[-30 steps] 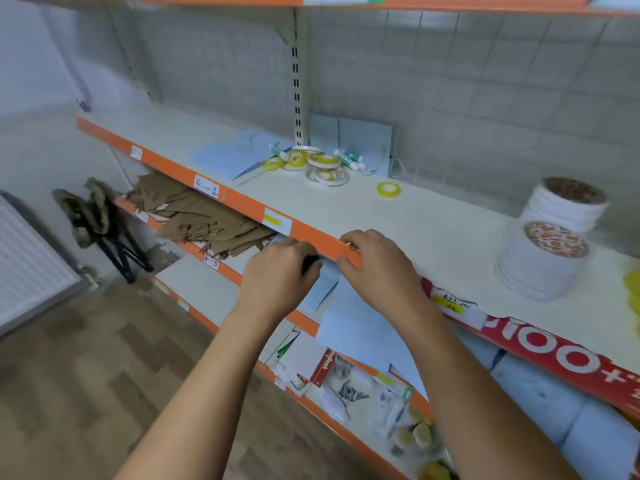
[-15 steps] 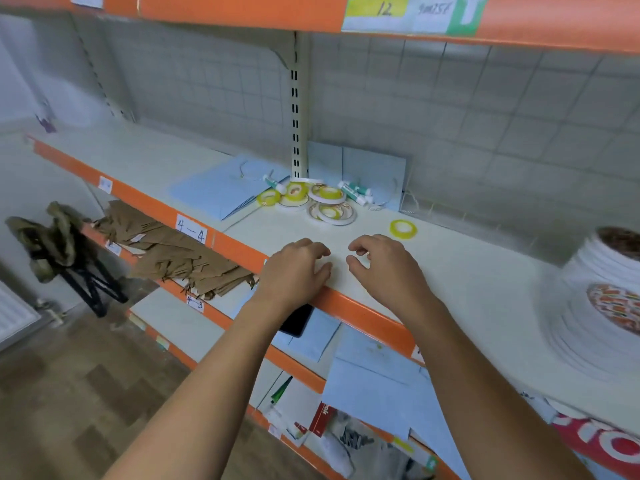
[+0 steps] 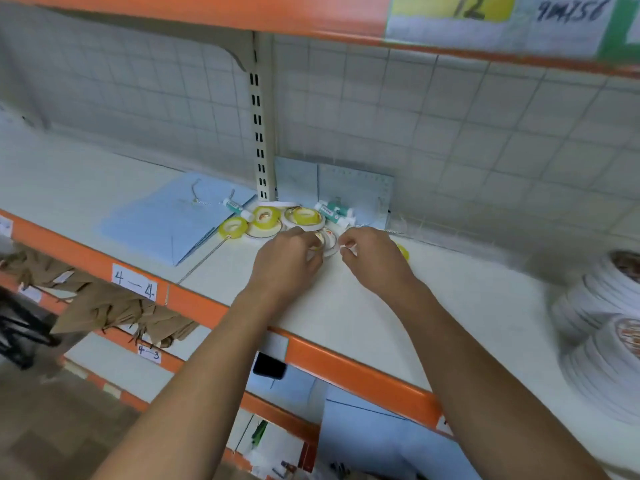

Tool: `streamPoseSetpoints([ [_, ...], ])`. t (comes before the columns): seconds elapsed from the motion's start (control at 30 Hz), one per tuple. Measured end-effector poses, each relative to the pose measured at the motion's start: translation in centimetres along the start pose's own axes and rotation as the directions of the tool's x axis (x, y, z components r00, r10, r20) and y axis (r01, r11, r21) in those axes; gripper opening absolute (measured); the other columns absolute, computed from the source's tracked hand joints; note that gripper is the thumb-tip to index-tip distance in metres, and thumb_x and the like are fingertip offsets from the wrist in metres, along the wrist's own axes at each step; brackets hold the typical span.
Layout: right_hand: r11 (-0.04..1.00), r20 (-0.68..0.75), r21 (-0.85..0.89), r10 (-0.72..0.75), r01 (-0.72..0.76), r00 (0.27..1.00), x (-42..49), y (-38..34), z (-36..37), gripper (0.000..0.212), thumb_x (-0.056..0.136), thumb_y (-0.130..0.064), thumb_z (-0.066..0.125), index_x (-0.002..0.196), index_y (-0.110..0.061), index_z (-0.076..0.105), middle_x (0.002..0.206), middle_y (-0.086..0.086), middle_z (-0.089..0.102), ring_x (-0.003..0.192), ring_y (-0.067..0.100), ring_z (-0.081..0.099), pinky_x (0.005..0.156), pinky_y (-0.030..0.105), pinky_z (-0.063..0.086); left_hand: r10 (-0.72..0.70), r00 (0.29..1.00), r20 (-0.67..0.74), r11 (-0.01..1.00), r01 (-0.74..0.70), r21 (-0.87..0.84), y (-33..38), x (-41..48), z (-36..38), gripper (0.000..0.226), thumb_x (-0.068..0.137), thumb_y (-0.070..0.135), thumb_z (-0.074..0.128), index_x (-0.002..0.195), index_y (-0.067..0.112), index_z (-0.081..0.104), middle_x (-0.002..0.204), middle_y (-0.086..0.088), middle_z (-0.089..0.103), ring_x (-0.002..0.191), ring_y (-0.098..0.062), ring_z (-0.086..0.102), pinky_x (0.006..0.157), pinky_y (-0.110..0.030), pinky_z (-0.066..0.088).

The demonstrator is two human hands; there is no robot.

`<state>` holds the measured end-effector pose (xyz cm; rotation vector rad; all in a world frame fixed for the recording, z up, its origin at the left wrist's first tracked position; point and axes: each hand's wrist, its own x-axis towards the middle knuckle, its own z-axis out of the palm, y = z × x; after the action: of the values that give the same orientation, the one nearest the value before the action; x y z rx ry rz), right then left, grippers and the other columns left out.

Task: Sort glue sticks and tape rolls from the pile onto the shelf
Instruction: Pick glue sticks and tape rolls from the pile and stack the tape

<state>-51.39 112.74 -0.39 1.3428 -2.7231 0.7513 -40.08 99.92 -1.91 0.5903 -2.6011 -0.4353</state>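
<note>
The pile lies at the back of the white shelf (image 3: 346,306): three yellow tape rolls (image 3: 266,217), a flat white tape roll (image 3: 329,240) in front of them, and green-and-white glue sticks (image 3: 333,211) with another glue stick (image 3: 235,206) to the left. My left hand (image 3: 287,263) curls its fingers on the white roll's left side. My right hand (image 3: 374,259) pinches that roll's right edge. Both hands hide most of the roll. A small yellow roll (image 3: 403,251) peeks out behind my right hand.
Tall stacks of white tape rolls (image 3: 602,327) stand at the shelf's right end. Blue paper sheets (image 3: 166,220) lie left of the pile, beside the slotted upright (image 3: 259,133). An orange upper shelf (image 3: 242,12) hangs overhead. Brown paper bags (image 3: 104,306) fill the lower shelf.
Both hands left the shelf's orange front edge and reached back across the shelf to the pile, where they closed on the white tape roll. The camera moved in closer.
</note>
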Motion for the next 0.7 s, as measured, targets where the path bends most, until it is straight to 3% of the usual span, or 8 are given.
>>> streamPoseSetpoints([
  [0.2, 0.992, -0.044, -0.039, 0.117, -0.118, 0.992, 4.8, -0.7, 1.1, 0.027, 0.092, -0.007, 0.054, 0.114, -0.012, 0.067, 0.117, 0.011, 0.065, 0.112, 0.028, 0.057, 0.094, 0.036, 0.046, 0.126, 0.99, 0.058, 0.991, -0.128, 0.029, -2.8, 5.0, -0.3, 0.02, 0.087, 0.021, 0.058, 0.102, 0.016, 0.07, 0.104, -0.005, 0.063, 0.098, -0.028, 0.059, 0.065, -0.032, 0.044],
  [0.47, 0.964, -0.136, -0.06, 0.248, -0.258, 0.959, 6.8, -0.5, 2.6, 0.035, 0.089, 0.0, 0.051, 0.118, -0.011, 0.068, 0.121, 0.013, 0.063, 0.111, 0.029, 0.059, 0.097, 0.037, 0.045, 0.356, 0.913, 0.199, 0.92, -0.38, 0.098, -3.4, 11.1, 1.8, 0.034, 0.089, 0.009, 0.049, 0.116, 0.017, 0.066, 0.115, -0.007, 0.063, 0.109, -0.031, 0.058, 0.086, -0.041, 0.047],
  [0.7, 0.962, -0.22, -0.094, 0.232, -0.257, 0.948, 7.4, -0.5, 2.6, 0.037, 0.087, 0.006, 0.05, 0.117, -0.008, 0.067, 0.123, 0.014, 0.059, 0.109, 0.031, 0.057, 0.091, 0.038, 0.046, 0.468, 0.849, 0.246, 0.839, -0.514, 0.178, -3.4, 13.8, 3.6, 0.036, 0.088, 0.008, 0.053, 0.118, 0.021, 0.066, 0.117, -0.003, 0.064, 0.108, -0.027, 0.06, 0.087, -0.036, 0.045],
])
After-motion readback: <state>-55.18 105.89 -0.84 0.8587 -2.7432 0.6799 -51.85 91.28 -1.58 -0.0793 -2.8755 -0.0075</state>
